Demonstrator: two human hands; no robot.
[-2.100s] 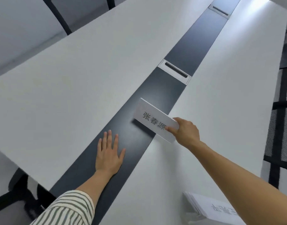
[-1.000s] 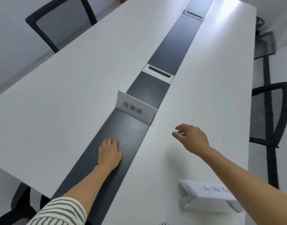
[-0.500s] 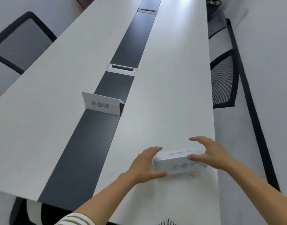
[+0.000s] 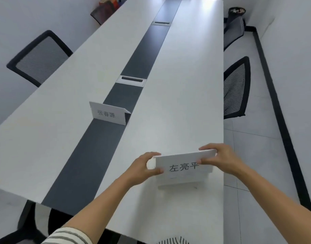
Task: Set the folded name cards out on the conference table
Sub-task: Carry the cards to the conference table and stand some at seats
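A white folded name card (image 4: 183, 167) with three black characters is held up between both hands near the table's right front edge. My left hand (image 4: 143, 167) pinches its left end and my right hand (image 4: 221, 158) pinches its right end. Beneath it lies a stack of more white cards (image 4: 182, 183), partly hidden by the lifted one. Another folded name card (image 4: 108, 113) stands upright on the dark centre strip (image 4: 91, 152) of the long white conference table (image 4: 177, 103), further away on the left.
Two grey cable hatches (image 4: 131, 80) (image 4: 161, 23) sit in the centre strip. Black mesh chairs stand at the left (image 4: 38, 59) and at the right (image 4: 236, 88), with another chair (image 4: 234, 32) further back. The table's right edge runs close to my right hand.
My right hand let go of the first card, leaving it standing on the strip. Both hands moved to the stack at the right and lifted the top card, which now faces me.
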